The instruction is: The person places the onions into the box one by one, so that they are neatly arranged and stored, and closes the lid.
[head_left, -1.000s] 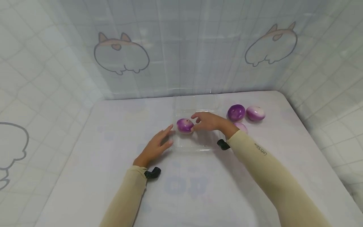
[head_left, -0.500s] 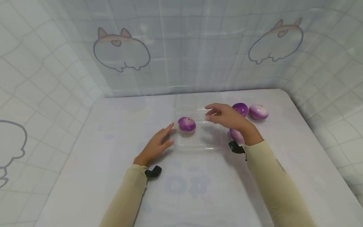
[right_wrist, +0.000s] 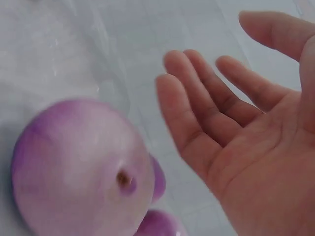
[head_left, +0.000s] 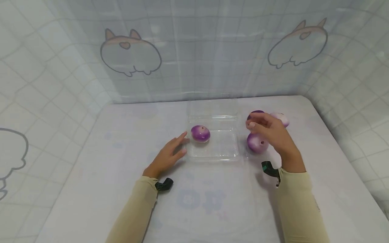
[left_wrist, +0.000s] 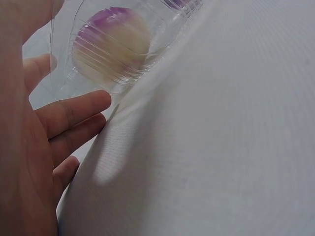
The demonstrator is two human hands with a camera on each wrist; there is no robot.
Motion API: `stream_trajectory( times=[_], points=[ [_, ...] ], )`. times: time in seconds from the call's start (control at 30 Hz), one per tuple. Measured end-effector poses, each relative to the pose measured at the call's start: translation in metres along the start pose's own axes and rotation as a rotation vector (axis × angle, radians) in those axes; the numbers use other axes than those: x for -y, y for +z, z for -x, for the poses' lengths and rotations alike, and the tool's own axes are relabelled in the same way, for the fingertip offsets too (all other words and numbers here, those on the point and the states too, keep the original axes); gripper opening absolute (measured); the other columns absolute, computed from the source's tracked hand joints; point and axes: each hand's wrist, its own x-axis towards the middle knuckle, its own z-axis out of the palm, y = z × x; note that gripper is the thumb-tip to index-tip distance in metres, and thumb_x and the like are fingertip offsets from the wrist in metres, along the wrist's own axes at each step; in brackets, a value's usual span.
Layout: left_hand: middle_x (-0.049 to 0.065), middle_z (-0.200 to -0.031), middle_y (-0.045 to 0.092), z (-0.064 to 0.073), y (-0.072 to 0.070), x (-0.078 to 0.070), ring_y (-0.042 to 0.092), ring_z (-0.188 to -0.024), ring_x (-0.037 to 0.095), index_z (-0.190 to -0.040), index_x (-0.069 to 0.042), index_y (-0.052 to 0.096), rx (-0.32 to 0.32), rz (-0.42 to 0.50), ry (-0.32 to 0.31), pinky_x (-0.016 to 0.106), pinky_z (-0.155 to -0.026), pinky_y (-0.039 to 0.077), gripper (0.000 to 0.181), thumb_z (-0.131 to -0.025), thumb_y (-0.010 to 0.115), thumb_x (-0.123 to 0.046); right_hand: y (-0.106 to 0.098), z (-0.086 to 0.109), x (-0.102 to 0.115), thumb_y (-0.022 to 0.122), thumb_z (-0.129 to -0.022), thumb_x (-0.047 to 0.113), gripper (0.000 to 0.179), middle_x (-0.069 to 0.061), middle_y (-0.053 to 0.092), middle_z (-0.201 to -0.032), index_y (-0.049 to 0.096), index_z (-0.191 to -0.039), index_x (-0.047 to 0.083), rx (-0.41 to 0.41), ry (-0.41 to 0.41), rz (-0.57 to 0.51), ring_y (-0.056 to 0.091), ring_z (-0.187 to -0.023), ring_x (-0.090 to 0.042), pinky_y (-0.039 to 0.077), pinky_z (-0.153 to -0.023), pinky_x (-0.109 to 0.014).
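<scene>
A purple-and-white onion [head_left: 200,134] lies in the left part of a clear plastic clamshell box [head_left: 223,148], whose lid is folded back behind it. My left hand [head_left: 167,157] stays at the box's left side with fingers extended; whether the fingertips touch the wall is hard to tell. Over a group of 3 onions right of the box hovers my right hand [head_left: 275,135], fingers loosely bent and holding nothing. The nearest of them, a pale purple onion [right_wrist: 81,167], sits beside the fingers in the right wrist view. Behind it, a darker onion [head_left: 255,112] and a whiter onion [head_left: 282,118] are partly hidden by the hand.
The onions and box rest on a pale cloth-covered table [head_left: 121,141]. A tiled-pattern curtain [head_left: 194,50] with cartoon drawings hangs right behind the table's back edge, and similar sheets close off both sides.
My right hand has drawn away from the onion in the box and moved right, over the other onions. The left hand and the boxed onion have stayed in place.
</scene>
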Motion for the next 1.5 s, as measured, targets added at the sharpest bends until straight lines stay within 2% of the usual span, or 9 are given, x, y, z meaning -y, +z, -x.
stream_trajectory(
  times=[0.2, 0.4, 0.5, 0.63, 0.8, 0.97, 1.17, 1.33, 1.5],
  points=[
    [-0.002, -0.146, 0.055, 0.0, 0.0, 0.0, 0.032, -0.146, 0.024, -0.161, -0.025, 0.024, 0.007, -0.004, 0.02, 0.049, -0.121, 0.015, 0.067, -0.103, 0.052, -0.044, -0.008, 0.009, -0.013, 0.069, -0.097, 0.016, 0.038, -0.009, 0.068, -0.111, 0.061, -0.127, -0.006, -0.134, -0.061, 0.026, 0.065, -0.102, -0.011, 0.051, -0.086, -0.017],
    [-0.005, -0.147, 0.053, -0.002, -0.003, -0.004, 0.031, -0.146, 0.023, -0.161, -0.028, 0.023, 0.012, -0.004, 0.001, 0.05, -0.12, 0.018, 0.068, -0.103, 0.052, -0.045, -0.016, 0.013, -0.021, 0.069, -0.096, 0.014, 0.037, -0.01, 0.065, -0.11, 0.06, -0.125, -0.008, -0.264, -0.053, -0.038, 0.066, -0.095, -0.019, 0.055, -0.078, -0.019],
    [-0.004, -0.147, 0.053, -0.003, -0.001, -0.003, 0.031, -0.146, 0.022, -0.161, -0.028, 0.023, 0.015, 0.003, -0.006, 0.05, -0.12, 0.018, 0.068, -0.103, 0.052, -0.045, -0.02, 0.016, -0.028, 0.069, -0.097, 0.018, 0.038, -0.011, 0.064, -0.115, 0.06, -0.126, -0.005, -0.285, 0.005, 0.011, 0.064, -0.097, -0.017, 0.053, -0.08, -0.016],
    [-0.003, -0.146, 0.054, -0.003, 0.002, -0.002, 0.032, -0.146, 0.022, -0.161, -0.028, 0.024, 0.012, 0.017, 0.006, 0.05, -0.119, 0.019, 0.068, -0.103, 0.052, -0.045, -0.025, 0.022, -0.041, 0.068, -0.098, 0.022, 0.039, -0.01, 0.064, -0.119, 0.061, -0.128, -0.002, -0.289, 0.062, 0.097, 0.062, -0.1, -0.007, 0.05, -0.084, -0.012],
    [-0.004, -0.147, 0.054, -0.003, 0.001, -0.003, 0.031, -0.146, 0.022, -0.161, -0.031, 0.023, 0.015, 0.016, -0.015, 0.051, -0.119, 0.02, 0.067, -0.102, 0.053, -0.046, -0.03, 0.028, -0.054, 0.068, -0.098, 0.02, 0.038, 0.0, 0.067, -0.111, 0.061, -0.127, -0.004, -0.308, 0.086, 0.088, 0.062, -0.097, -0.005, 0.05, -0.081, -0.012],
    [-0.004, -0.147, 0.053, -0.002, 0.0, -0.006, 0.031, -0.146, 0.023, -0.161, -0.031, 0.023, 0.018, 0.008, -0.03, 0.052, -0.119, 0.019, 0.068, -0.102, 0.053, -0.047, -0.029, 0.031, -0.067, 0.069, -0.097, 0.018, 0.039, 0.0, 0.067, -0.112, 0.06, -0.127, -0.005, -0.282, 0.096, 0.002, 0.061, -0.099, -0.007, 0.05, -0.081, -0.013],
    [-0.005, -0.147, 0.053, -0.001, 0.0, -0.006, 0.03, -0.147, 0.023, -0.161, -0.029, 0.023, 0.025, -0.009, -0.044, 0.052, -0.119, 0.018, 0.068, -0.102, 0.053, -0.046, -0.027, 0.034, -0.073, 0.068, -0.098, 0.025, 0.044, 0.0, 0.064, -0.123, 0.057, -0.132, -0.001, -0.204, 0.116, -0.001, 0.057, -0.109, -0.006, 0.048, -0.086, -0.014],
    [-0.004, -0.147, 0.054, -0.002, 0.0, -0.006, 0.031, -0.146, 0.023, -0.161, -0.028, 0.024, 0.015, 0.005, -0.033, 0.051, -0.119, 0.018, 0.068, -0.102, 0.054, -0.044, -0.03, 0.034, -0.072, 0.065, -0.1, 0.03, 0.051, -0.01, 0.057, -0.136, 0.052, -0.14, 0.002, -0.131, 0.125, 0.09, 0.053, -0.12, -0.012, 0.044, -0.092, -0.014],
    [-0.002, -0.147, 0.054, -0.002, -0.001, -0.005, 0.031, -0.146, 0.025, -0.161, -0.03, 0.023, 0.016, 0.004, -0.015, 0.051, -0.12, 0.017, 0.068, -0.102, 0.054, -0.045, -0.03, 0.034, -0.074, 0.064, -0.1, 0.033, 0.059, -0.013, 0.05, -0.145, 0.044, -0.149, 0.007, -0.039, 0.121, 0.181, 0.048, -0.129, -0.023, 0.038, -0.096, -0.012]
  ],
)
